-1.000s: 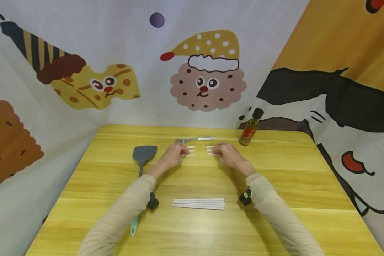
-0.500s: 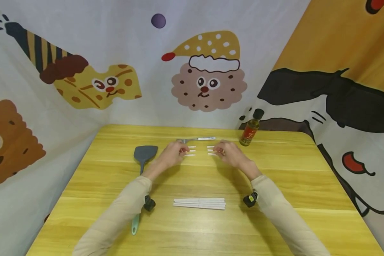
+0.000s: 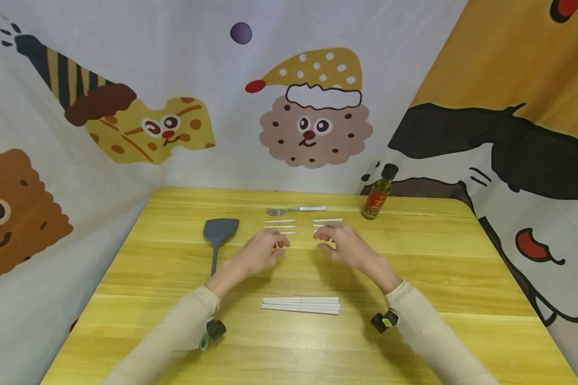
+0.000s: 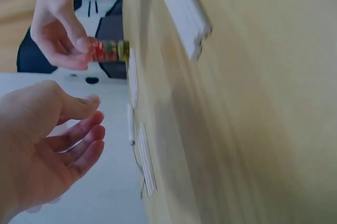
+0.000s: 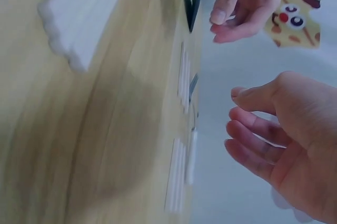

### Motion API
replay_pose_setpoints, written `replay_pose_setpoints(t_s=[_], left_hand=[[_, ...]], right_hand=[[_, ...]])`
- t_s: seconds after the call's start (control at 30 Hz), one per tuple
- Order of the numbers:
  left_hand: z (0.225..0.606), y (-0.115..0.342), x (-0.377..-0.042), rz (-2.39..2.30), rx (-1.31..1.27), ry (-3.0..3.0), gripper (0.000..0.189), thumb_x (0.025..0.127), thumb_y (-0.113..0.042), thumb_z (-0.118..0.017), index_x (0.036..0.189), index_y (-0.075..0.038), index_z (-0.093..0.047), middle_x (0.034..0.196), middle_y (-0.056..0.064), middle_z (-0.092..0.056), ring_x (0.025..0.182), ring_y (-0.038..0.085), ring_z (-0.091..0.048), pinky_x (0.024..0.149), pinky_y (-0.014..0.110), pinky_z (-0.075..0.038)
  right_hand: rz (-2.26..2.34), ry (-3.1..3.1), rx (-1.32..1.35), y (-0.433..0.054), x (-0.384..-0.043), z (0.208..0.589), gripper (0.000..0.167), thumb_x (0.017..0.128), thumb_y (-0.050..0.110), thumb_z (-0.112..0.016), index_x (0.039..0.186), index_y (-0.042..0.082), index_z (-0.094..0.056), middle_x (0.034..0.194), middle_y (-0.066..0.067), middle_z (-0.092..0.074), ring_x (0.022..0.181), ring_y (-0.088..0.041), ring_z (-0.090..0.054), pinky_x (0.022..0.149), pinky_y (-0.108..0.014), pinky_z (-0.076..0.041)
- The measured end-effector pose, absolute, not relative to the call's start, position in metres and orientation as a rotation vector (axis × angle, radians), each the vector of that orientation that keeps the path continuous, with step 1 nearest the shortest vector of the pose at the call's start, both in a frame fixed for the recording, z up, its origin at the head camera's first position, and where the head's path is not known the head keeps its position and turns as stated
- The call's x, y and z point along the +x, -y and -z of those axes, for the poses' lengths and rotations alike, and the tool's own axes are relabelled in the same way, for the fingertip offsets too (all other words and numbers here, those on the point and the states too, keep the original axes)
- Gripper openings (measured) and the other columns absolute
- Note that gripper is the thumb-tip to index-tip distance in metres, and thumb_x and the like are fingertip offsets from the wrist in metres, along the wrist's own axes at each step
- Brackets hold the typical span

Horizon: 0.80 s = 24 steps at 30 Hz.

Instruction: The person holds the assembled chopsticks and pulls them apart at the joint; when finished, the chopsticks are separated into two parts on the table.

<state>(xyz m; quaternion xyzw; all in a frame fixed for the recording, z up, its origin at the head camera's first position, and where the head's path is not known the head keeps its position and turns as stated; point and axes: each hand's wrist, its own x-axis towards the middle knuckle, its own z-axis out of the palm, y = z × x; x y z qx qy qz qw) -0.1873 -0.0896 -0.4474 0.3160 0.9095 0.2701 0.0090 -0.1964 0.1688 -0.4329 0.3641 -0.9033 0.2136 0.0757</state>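
Cartoon-printed cloth (image 3: 236,139) hangs behind our yellow wooden table (image 3: 433,256). Our left hand (image 3: 260,251) hovers with its fingers loosely bent, thumb just apart from them; the left trio of white sticks (image 3: 279,226) lies on the wood just beyond those fingers, untouched. We hold our right hand (image 3: 349,247) likewise raised, fingers slightly spread, partly hiding the right group of white sticks (image 3: 327,220) beneath and beyond it. Nearer us lies a white stick bundle (image 3: 301,305); a fork (image 3: 310,208) rests past both groups.
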Motion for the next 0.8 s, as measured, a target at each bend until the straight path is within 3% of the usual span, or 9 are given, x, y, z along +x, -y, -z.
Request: replay_pose_setpoints(t_s=[0.47,0.8], left_hand=[[0.459,0.082,-0.145,-0.894,1.107,-2.684,0.016,0.092,-0.002,-0.070,0.108,-0.002,-0.073,0.093,0.005,-0.068,0.082,0.012,-0.063,0.070,0.016,-0.054],[0.470,0.078,-0.128,-0.897,1.093,-2.618,0.016,0.091,-0.003,-0.072,0.106,-0.005,-0.074,0.094,0.003,-0.068,0.081,0.006,-0.060,0.072,0.013,-0.053]], right_hand=[[-0.797,2.823,1.201,-0.161,-0.148,0.447,0.020,0.090,0.001,-0.073,0.110,0.002,-0.071,0.106,-0.008,-0.071,0.095,-0.021,-0.070,0.083,-0.033,-0.061],[-0.900,2.888,1.252,-0.153,-0.127,0.468,0.020,0.088,0.001,-0.074,0.108,0.005,-0.072,0.104,-0.007,-0.072,0.092,-0.018,-0.070,0.081,-0.026,-0.060]])
